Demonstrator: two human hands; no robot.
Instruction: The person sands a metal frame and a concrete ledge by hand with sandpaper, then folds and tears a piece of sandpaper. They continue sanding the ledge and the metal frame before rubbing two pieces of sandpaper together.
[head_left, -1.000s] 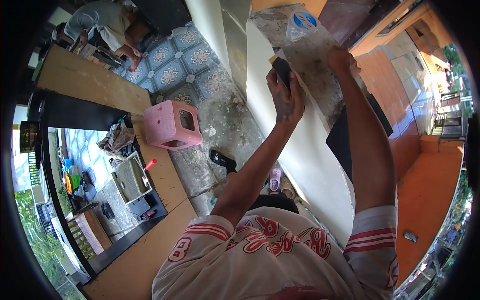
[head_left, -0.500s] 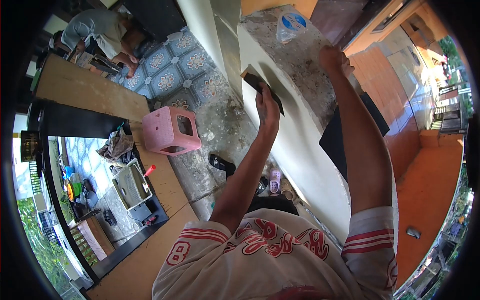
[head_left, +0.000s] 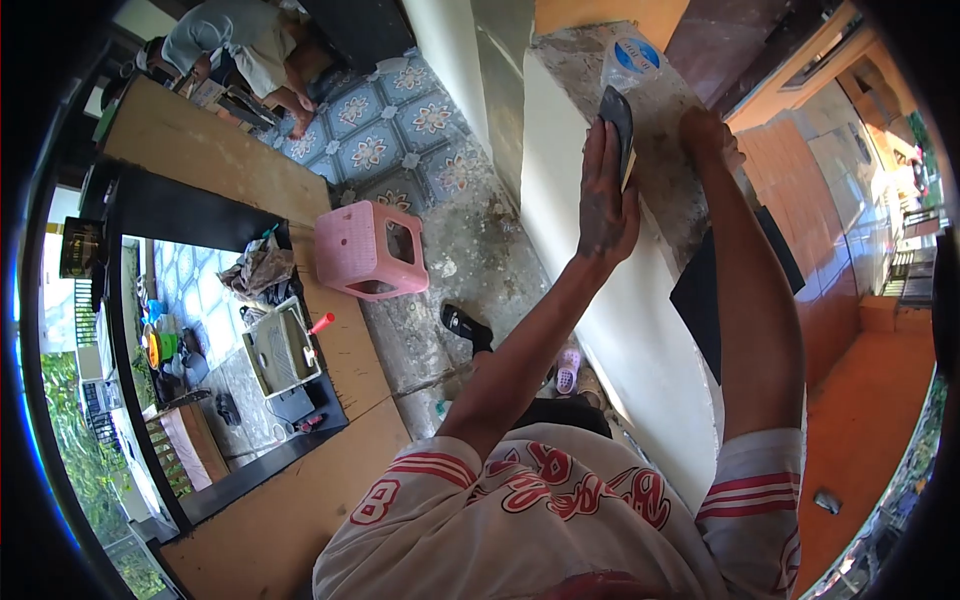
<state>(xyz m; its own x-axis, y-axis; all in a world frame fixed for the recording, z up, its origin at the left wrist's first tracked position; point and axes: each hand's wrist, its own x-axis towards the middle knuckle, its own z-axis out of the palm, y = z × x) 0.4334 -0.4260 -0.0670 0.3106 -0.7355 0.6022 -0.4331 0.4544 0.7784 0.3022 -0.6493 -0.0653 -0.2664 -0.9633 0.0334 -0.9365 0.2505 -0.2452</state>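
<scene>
My left hand (head_left: 608,205) presses a piece of black sandpaper (head_left: 619,122) with a tan edge, its fingers laid along the sheet. It is at the upper edge of the white half-wall (head_left: 570,165). My right hand (head_left: 708,137) is curled closed on the rough, bare concrete top (head_left: 672,190) of that wall; whatever its fingers may hold is hidden. Under my right forearm a larger black sheet (head_left: 705,290) hangs over the wall. A clear plastic cup (head_left: 634,62) with a blue label lies on the wall top near both hands.
A pink plastic stool (head_left: 365,250) stands on the concrete floor to the left. A paint tray (head_left: 280,350) with a red-handled roller sits beyond the low brown partition (head_left: 220,160). Another person (head_left: 240,40) bends over at the upper left. Pink clogs (head_left: 568,370) lie by the wall base.
My left hand has moved up and right with the sandpaper, from the wall's white side face to its upper edge. My right hand stays on the wall top as the view shifts slightly.
</scene>
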